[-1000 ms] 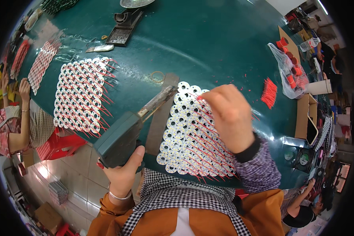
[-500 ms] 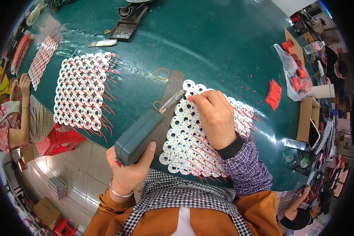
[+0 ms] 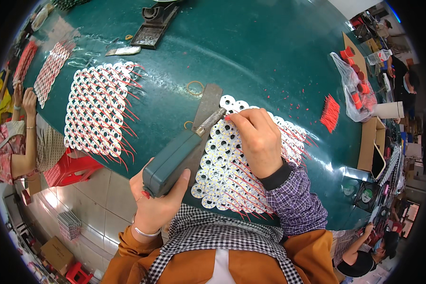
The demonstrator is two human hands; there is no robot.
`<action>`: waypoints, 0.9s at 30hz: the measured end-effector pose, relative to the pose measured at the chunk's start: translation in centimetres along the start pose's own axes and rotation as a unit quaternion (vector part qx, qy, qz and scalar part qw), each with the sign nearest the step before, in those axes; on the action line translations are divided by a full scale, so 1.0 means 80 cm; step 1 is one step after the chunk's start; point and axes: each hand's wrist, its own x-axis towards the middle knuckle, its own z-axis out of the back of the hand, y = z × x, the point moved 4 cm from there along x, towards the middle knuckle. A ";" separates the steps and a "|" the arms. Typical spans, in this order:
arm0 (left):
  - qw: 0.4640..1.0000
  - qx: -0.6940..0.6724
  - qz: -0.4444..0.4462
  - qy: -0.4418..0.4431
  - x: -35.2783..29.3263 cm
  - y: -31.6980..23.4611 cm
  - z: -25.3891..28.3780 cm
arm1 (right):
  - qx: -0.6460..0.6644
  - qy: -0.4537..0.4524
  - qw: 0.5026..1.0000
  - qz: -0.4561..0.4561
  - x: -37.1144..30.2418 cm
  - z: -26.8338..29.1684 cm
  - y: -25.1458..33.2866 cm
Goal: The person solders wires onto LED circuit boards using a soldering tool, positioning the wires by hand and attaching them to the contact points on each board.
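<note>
My left hand point(image 3: 163, 196) is closed around the handle of a dark green soldering gun point(image 3: 171, 163). Its metal tip reaches the upper left part of a panel of round white LED boards point(image 3: 217, 161), right by my right fingertips. My right hand point(image 3: 258, 137) is closed in a pinch over that panel, with a bit of red wire point(image 3: 227, 118) at the thumb and forefinger. Short red wires stand out from the panel's lower and right boards. A flat metal strip point(image 3: 208, 102) lies along the panel's left edge, partly under the soldering gun.
A second wired LED panel point(image 3: 97, 109) lies to the left. Cut red wires point(image 3: 330, 113) are bundled at the right, near a plastic bag of red spools point(image 3: 357, 94). A black metal tray point(image 3: 151, 35) stands at the back. Another person's arm point(image 3: 31, 123) shows at far left.
The soldering gun and my left hand have shifted slightly to the right and forward. My right hand has stayed almost in place, still pinching at the same boards.
</note>
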 end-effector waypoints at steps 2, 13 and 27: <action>1.000 -0.018 0.022 0.011 -0.003 0.005 -0.001 | -0.009 0.000 1.000 0.001 0.000 -0.002 0.001; 0.999 0.001 0.016 0.036 0.001 0.001 -0.002 | -0.024 0.003 1.000 0.011 0.001 -0.002 0.003; 0.999 0.028 -0.015 -0.030 -0.017 -0.006 0.018 | -0.042 -0.002 0.999 0.019 0.002 0.011 0.008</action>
